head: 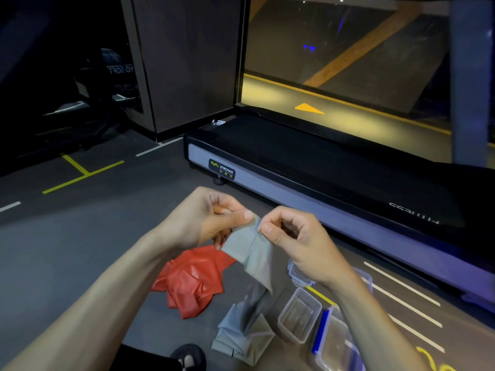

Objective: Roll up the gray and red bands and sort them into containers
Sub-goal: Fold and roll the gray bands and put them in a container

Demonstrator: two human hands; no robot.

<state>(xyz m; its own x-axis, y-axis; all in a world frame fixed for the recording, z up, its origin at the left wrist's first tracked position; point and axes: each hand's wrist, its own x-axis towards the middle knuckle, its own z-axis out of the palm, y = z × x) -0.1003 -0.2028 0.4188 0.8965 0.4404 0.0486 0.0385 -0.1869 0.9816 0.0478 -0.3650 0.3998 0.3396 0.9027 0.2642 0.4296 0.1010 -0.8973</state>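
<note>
Both hands hold the top end of a gray band [253,253] in front of me. My left hand [214,218] pinches its upper edge between thumb and fingers; my right hand [292,236] pinches the same edge just to the right. The band hangs down to the floor, where its lower part lies folded in a loose heap. A crumpled red band [191,282] lies on the floor to the left of it, below my left wrist. Neither hand touches the red band.
Three clear plastic containers stand on the floor at the lower right: a small open one [298,315], one with a blue clip [334,341], and one partly hidden under my right wrist [298,277]. A treadmill base [294,183] runs across behind. My sandalled foot [188,356] is at the bottom.
</note>
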